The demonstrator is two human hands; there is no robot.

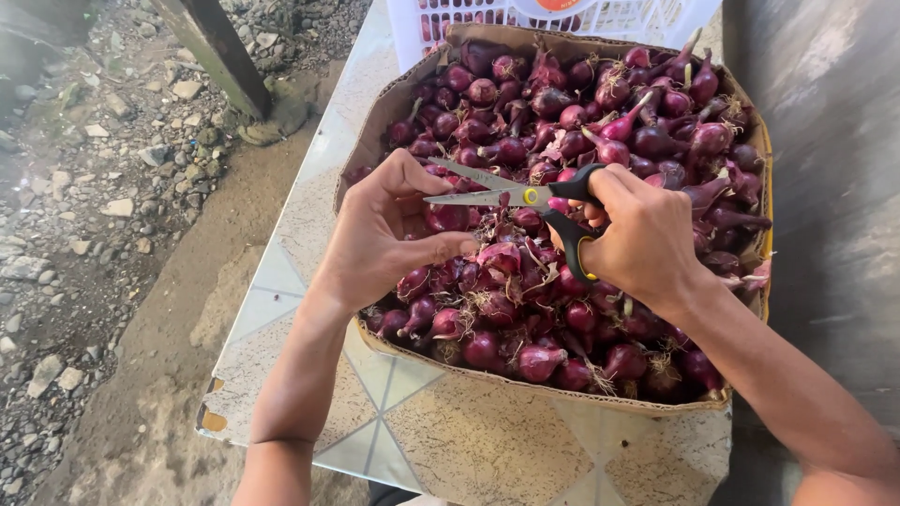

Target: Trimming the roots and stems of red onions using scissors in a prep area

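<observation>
The left hand (389,239) pinched one red shallot (448,217) above the heaped cardboard box (394,94) on the patterned surface (469,450). The right hand (642,234) was closed on the scissors (525,197), blades parted just beside the left fingertips (441,173). A careless snip seemed likely to nick a finger, or the bulb might slip.

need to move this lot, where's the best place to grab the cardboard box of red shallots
Probably by the two short sides of the cardboard box, hands low and under the base, coming from left and right. Its walls are thin and bowed outward and it is heaped full of shallots, so lifting by the rim would likely buckle it.
</observation>
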